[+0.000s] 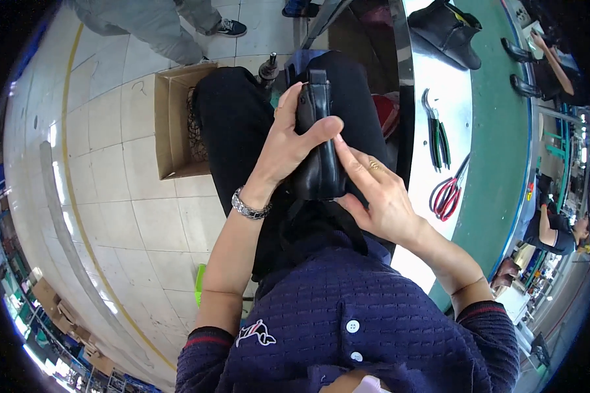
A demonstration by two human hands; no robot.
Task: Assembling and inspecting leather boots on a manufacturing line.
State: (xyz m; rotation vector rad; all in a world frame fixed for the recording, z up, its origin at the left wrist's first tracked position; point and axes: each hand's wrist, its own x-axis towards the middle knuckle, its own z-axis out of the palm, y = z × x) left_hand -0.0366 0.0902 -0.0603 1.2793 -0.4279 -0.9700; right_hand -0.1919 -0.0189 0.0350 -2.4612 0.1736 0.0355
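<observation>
Over the person's lap, between two legs in black trousers [226,114], is a long, glossy black leather piece [318,175], lying roughly from 12 to 6 o'clock; I cannot tell its exact kind. At its 9 o'clock, the left hand [285,147], with a silver metal bracelet [250,204] at the wrist, holds it: the grip is closed around the piece, thumb across the top, fingers along the left side. At 4 o'clock, the right hand [383,193] lays extended fingers against the right edge, thumb near the lower end; I cannot tell how tightly this grip closes. A long, silver-topped desk [452,108] runs at 3 o'clock, bearing a black leather boot [442,36] at 2, a green-handled metal tool [437,137] at 3 and red-handled scissors [446,198] at 4. An open brown cardboard box [166,124] stands on the pale tiled floor [157,219] at 9 o'clock.
</observation>
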